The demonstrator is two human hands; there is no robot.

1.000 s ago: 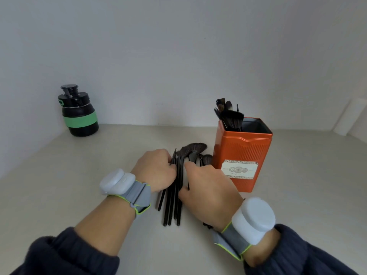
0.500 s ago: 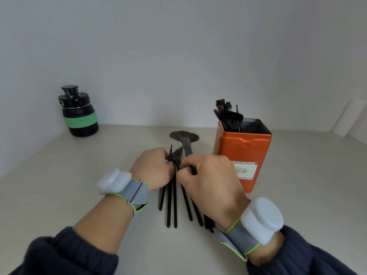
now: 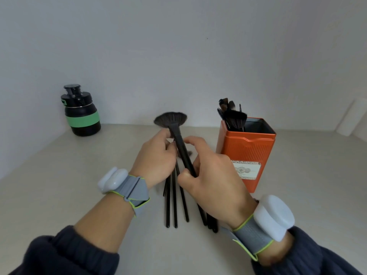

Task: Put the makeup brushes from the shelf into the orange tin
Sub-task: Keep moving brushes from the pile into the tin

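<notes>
One fan brush (image 3: 179,139), pinched in the right hand (image 3: 214,175), points bristles-up and away, with the orange tin (image 3: 246,155) just right; the left hand (image 3: 156,159) grips the remaining brushes (image 3: 174,205).

Nothing readable here tbh. The orange tin (image 3: 246,155) had a white label (image 3: 247,170) with some round emblems on it, but any lettering was too small and blurry.
</notes>
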